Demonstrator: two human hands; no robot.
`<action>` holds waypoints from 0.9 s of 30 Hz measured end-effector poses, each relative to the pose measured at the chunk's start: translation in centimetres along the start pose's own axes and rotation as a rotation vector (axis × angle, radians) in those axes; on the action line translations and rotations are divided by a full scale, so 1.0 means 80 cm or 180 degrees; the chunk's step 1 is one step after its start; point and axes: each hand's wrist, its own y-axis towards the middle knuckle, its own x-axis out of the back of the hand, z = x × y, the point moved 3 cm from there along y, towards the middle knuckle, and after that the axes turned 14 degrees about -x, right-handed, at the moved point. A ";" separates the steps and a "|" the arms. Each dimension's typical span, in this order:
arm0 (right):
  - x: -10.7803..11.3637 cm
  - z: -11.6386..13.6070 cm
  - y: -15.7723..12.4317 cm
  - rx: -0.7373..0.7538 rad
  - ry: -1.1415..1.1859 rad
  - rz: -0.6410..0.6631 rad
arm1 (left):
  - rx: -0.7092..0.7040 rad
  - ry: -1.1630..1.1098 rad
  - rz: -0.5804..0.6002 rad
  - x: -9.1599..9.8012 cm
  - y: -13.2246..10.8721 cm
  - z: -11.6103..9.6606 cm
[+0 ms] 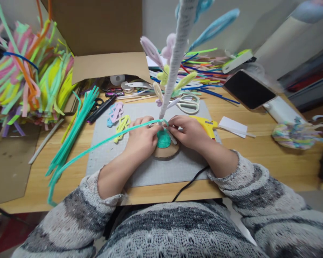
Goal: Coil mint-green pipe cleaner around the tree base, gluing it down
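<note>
A tall stem wrapped in printed paper [174,61] rises from a round cardboard base [165,154], with fuzzy pastel loops and flowers along it. Coiled green pipe cleaner [164,139] covers part of the base in a dome. My left hand [142,138] is closed around the stem's foot, its thumb beside the coil. My right hand [190,130] pinches a long green pipe cleaner [107,139] where it bends around the stem. That strand passes over my left hand and trails to the table's left front edge. Some fingertips are hidden.
On the grey mat [107,157] lie zigzag pastel pieces [122,127], scissors [188,104] and a yellow glue gun [207,124]. Green pipe cleaners [75,129] and a large colourful bundle [29,75] are leftward. A phone [249,89] lies rightward; a black cable [190,183] crosses the front edge.
</note>
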 end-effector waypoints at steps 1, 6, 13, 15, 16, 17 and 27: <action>0.000 0.000 0.000 -0.0002 -0.0002 0.0016 | -0.0002 0.0005 -0.0003 0.000 0.000 0.000; 0.000 -0.001 -0.001 0.0058 -0.0029 0.0055 | -0.0038 0.0014 -0.0008 0.002 0.000 -0.001; 0.009 0.006 -0.004 0.0418 -0.0247 0.0209 | -0.0052 0.0133 -0.0020 -0.001 -0.003 0.001; 0.013 0.009 -0.007 0.0627 -0.0278 0.0360 | -0.0071 0.0177 -0.0025 -0.002 -0.005 0.000; 0.016 0.011 -0.010 0.0690 -0.0316 0.0435 | -0.0090 0.0181 -0.0022 -0.003 -0.005 0.000; 0.018 0.012 -0.012 0.0714 -0.0387 0.0489 | -0.0095 0.0182 -0.0034 -0.003 -0.005 0.000; 0.030 0.011 -0.050 0.0969 -0.0926 0.0234 | -0.0124 0.0160 -0.0155 -0.007 -0.008 0.001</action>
